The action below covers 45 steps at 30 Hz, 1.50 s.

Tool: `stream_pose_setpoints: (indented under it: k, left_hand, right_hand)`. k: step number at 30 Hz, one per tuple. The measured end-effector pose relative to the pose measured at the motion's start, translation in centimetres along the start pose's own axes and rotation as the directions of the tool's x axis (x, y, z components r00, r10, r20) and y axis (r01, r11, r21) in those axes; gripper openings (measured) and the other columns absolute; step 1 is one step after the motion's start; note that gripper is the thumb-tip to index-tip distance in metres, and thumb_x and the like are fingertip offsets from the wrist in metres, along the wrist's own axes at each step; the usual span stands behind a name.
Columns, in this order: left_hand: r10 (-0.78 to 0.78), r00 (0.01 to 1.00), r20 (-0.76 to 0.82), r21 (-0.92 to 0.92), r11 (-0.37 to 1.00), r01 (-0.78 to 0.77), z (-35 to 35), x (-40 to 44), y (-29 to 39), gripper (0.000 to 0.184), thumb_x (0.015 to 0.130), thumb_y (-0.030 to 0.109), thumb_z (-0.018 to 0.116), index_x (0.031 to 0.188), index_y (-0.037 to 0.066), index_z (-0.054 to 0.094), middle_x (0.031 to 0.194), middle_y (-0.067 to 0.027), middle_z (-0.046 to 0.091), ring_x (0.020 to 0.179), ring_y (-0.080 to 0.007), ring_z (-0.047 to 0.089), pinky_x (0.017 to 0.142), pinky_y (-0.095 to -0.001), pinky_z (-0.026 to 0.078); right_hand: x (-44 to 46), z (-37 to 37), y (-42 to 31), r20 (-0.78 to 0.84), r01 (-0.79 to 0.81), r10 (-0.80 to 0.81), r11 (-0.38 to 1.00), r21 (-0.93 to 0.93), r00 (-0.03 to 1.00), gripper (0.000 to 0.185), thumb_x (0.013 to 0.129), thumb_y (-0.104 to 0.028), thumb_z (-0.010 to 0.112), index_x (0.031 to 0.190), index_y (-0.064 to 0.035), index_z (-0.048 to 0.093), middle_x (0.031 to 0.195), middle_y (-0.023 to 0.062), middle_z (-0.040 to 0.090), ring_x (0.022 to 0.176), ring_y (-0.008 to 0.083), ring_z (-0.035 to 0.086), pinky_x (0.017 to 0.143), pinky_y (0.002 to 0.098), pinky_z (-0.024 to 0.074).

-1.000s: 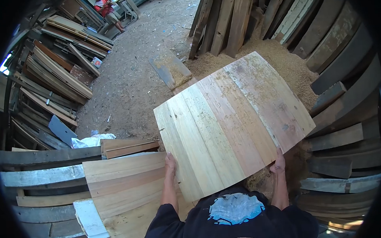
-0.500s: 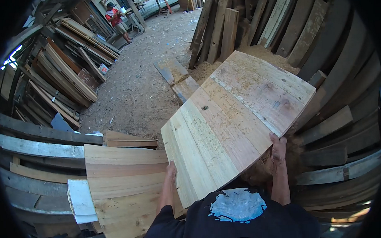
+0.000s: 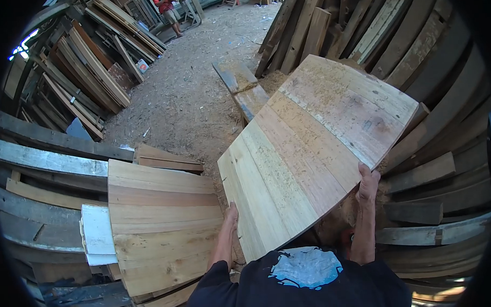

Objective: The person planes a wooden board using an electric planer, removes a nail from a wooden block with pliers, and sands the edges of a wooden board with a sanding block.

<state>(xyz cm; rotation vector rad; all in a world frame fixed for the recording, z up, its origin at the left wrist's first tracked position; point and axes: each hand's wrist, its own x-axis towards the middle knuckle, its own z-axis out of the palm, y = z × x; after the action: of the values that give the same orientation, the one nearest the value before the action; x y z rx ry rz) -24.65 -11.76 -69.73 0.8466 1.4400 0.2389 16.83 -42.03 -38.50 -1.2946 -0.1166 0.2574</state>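
A wide wooden panel (image 3: pixel 294 162) made of several joined boards is tilted in front of me, with sawdust and shavings scattered over its face. My left hand (image 3: pixel 231 214) grips its left edge, the fingers hidden behind the wood. On the opposite edge, my right hand (image 3: pixel 367 183) is closed around the panel, thumb on top. Another joined-board panel (image 3: pixel 166 210) lies to the left of my left hand, apart from it, on top of more boards.
Planks lean upright at the right (image 3: pixel 354 25) and in a left stack (image 3: pixel 85 61). A sawdust-covered plank bench (image 3: pixel 243 88) stands beyond the panel. White sheets (image 3: pixel 99 234) stick out beside the lower left panel. A person in red (image 3: pixel 164 5) is far off on the littered ground (image 3: pixel 173 91).
The view has dipped and turned slightly left, so the background sits higher and farther right. Both hands keep hold of the panel, and a small dark bit on its face no longer shows.
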Motion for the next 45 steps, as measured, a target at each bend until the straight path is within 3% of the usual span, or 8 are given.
stream_pose_setpoints:
  k: [7, 11, 15, 21, 27, 36, 41, 45]
  left_hand:
    - [0.053, 0.991, 0.123, -0.196, 0.98, -0.028, -0.9, -0.5, 0.9, 0.066, 0.109, 0.052, 0.041, 0.143, -0.003, 0.051, 0.128, -0.0181, 0.066, 0.109, -0.0312, 0.068, 0.091, -0.0511, 0.058]
    - [0.166, 0.986, 0.022, -0.134, 0.978, -0.162, -1.5, -5.2, 6.1, 0.062, 0.107, 0.048, 0.05, 0.134, -0.007, 0.056, 0.116, -0.0174, 0.069, 0.102, -0.0285, 0.068, 0.088, -0.0461, 0.058]
    - [0.319, 0.948, -0.002, 0.034, 0.947, -0.319, -4.7, -2.2, 6.6, 0.058, 0.107, 0.045, 0.053, 0.135, -0.006, 0.055, 0.117, -0.015, 0.069, 0.101, -0.0253, 0.067, 0.089, -0.0423, 0.056]
    - [0.405, 0.914, 0.001, 0.123, 0.907, -0.402, -6.4, -0.3, 9.4, 0.057, 0.108, 0.042, 0.05, 0.136, -0.006, 0.055, 0.123, -0.0161, 0.068, 0.105, -0.0255, 0.066, 0.092, -0.0406, 0.054]
    - [0.362, 0.928, 0.09, 0.047, 0.929, -0.367, -5.5, 1.2, 11.0, 0.064, 0.108, 0.05, 0.046, 0.14, -0.006, 0.051, 0.126, -0.0172, 0.067, 0.109, -0.0293, 0.066, 0.095, -0.0449, 0.054]
    - [0.283, 0.955, 0.091, 0.071, 0.954, -0.29, -4.4, 0.0, 11.7, 0.071, 0.107, 0.055, 0.044, 0.142, -0.007, 0.048, 0.132, -0.0235, 0.062, 0.115, -0.036, 0.064, 0.098, -0.054, 0.054]
    - [0.245, 0.967, 0.066, 0.117, 0.961, -0.251, -5.8, 0.6, 13.3, 0.064, 0.109, 0.048, 0.042, 0.141, -0.006, 0.053, 0.13, -0.0185, 0.066, 0.115, -0.0293, 0.064, 0.099, -0.0427, 0.051]
    - [0.281, 0.958, 0.054, 0.182, 0.941, -0.286, -7.1, 2.0, 13.7, 0.065, 0.108, 0.049, 0.043, 0.14, -0.006, 0.055, 0.128, -0.0185, 0.067, 0.113, -0.0286, 0.065, 0.099, -0.0414, 0.05]
  right_hand:
    - [1.5, -1.0, 2.9, -0.116, -0.141, 0.17, 0.964, 0.224, 0.978, 0.041, 0.092, -0.011, 0.069, 0.125, 0.0117, 0.06, 0.119, 0.0163, 0.068, 0.102, 0.0268, 0.069, 0.093, 0.04, 0.0553]
    - [0.6, -3.7, 7.4, -0.378, -0.221, 0.313, 0.938, 0.268, 0.871, 0.047, 0.097, -0.019, 0.066, 0.128, 0.0146, 0.053, 0.117, 0.0195, 0.067, 0.099, 0.0312, 0.071, 0.084, 0.0458, 0.0612]
    - [-2.8, -6.7, 14.4, -0.48, -0.355, 0.429, 0.903, 0.241, 0.766, 0.054, 0.104, -0.033, 0.057, 0.13, 0.013, 0.052, 0.12, 0.0213, 0.067, 0.095, 0.0315, 0.072, 0.078, 0.0475, 0.0627]
    - [-5.4, -8.8, 23.1, -0.421, -0.516, 0.585, 0.811, 0.276, 0.693, 0.055, 0.106, -0.037, 0.056, 0.135, 0.0092, 0.055, 0.126, 0.0183, 0.067, 0.111, 0.0276, 0.068, 0.093, 0.043, 0.0566]
    - [-1.9, -7.6, 23.4, -0.539, -0.609, 0.469, 0.786, -0.106, 0.7, 0.062, 0.099, -0.038, 0.067, 0.134, 0.0119, 0.056, 0.129, 0.0198, 0.065, 0.114, 0.0269, 0.065, 0.091, 0.0401, 0.053]
    - [-3.7, -6.1, 17.2, -0.266, -0.368, 0.424, 0.899, 0.236, 0.866, 0.056, 0.088, -0.03, 0.08, 0.13, 0.0035, 0.063, 0.124, 0.0144, 0.069, 0.104, 0.0229, 0.069, 0.088, 0.0375, 0.0547]
    - [-6.9, -4.2, 13.5, -0.244, -0.368, 0.393, 0.919, 0.142, 0.887, 0.059, 0.088, -0.029, 0.08, 0.135, 0.0031, 0.062, 0.132, 0.013, 0.067, 0.127, 0.0241, 0.057, 0.11, 0.0401, 0.041]
    - [-7.9, -5.1, 16.0, -0.328, -0.384, 0.376, 0.922, 0.04, 0.867, 0.059, 0.091, -0.026, 0.078, 0.137, 0.0039, 0.058, 0.131, 0.0119, 0.066, 0.121, 0.0229, 0.061, 0.105, 0.0371, 0.0451]
